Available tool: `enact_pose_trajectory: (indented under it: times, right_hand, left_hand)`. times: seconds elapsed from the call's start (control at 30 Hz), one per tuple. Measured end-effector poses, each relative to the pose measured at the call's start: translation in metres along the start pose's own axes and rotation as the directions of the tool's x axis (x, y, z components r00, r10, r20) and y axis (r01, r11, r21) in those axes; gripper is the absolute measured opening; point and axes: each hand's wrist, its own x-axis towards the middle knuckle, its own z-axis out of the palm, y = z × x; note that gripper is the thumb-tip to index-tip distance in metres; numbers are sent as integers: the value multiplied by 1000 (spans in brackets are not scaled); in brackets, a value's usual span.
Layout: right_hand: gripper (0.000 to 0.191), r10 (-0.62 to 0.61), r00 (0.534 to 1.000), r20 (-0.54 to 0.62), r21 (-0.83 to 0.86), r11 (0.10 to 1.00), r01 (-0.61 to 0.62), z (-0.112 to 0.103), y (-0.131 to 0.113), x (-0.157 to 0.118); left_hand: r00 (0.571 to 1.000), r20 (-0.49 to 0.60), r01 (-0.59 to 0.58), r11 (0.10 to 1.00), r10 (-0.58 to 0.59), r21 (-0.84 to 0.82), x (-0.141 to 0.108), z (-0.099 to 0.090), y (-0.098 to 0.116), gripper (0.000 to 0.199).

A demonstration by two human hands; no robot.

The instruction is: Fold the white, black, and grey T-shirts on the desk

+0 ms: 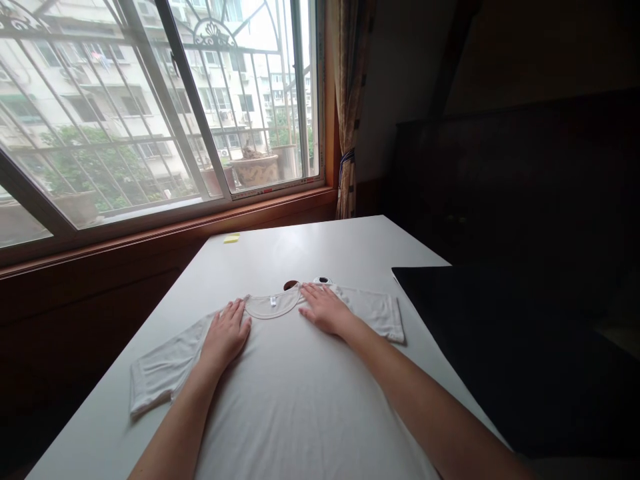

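Observation:
A white short-sleeved T-shirt (285, 387) lies spread face up, its round neckline toward the far end and a small label inside the collar. My left hand (226, 337) rests flat on the shirt's left shoulder, beside the neckline, fingers stretched out. On the opposite shoulder my right hand (324, 308) lies palm down with its fingers extended near the collar. Both sleeves reach outward, and the left one has some creases. The shirt's lower end runs out of view at the bottom.
Under the shirt is a white table (320, 247). Two small round objects, one brown (291, 285) and one black and white (323, 280), sit just beyond the collar. A yellow sticky note (231, 238) is at the far left corner. Dark material (480, 333) covers the right edge.

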Motion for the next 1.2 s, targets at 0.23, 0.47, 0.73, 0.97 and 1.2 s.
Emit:
enact_pose_trajectory:
  times: [0.23, 0.47, 0.73, 0.97, 1.2]
  right_hand:
    - [73, 17, 1000, -2, -32, 999, -17, -3, 19, -10]
    - [62, 282, 952, -119, -85, 952, -293, -17, 90, -39]
    - [43, 408, 864, -295, -130, 879, -459, -36, 107, -64]
    - [29, 483, 846, -228, -155, 839, -521, -56, 102, -75]
    - [40, 649, 752, -117, -153, 737, -659, -75, 104, -81]
  left_hand:
    - [997, 68, 21, 1000, -21, -7, 2, -2, 0, 63]
    - [996, 82, 21, 1000, -20, -10, 0, -5, 2, 63]
    - [996, 84, 33, 999, -32, -9, 0, -6, 3, 63]
    - [995, 91, 32, 999, -32, 0, 0, -7, 4, 64]
    - [996, 80, 25, 1000, -24, -8, 0, -7, 4, 63]
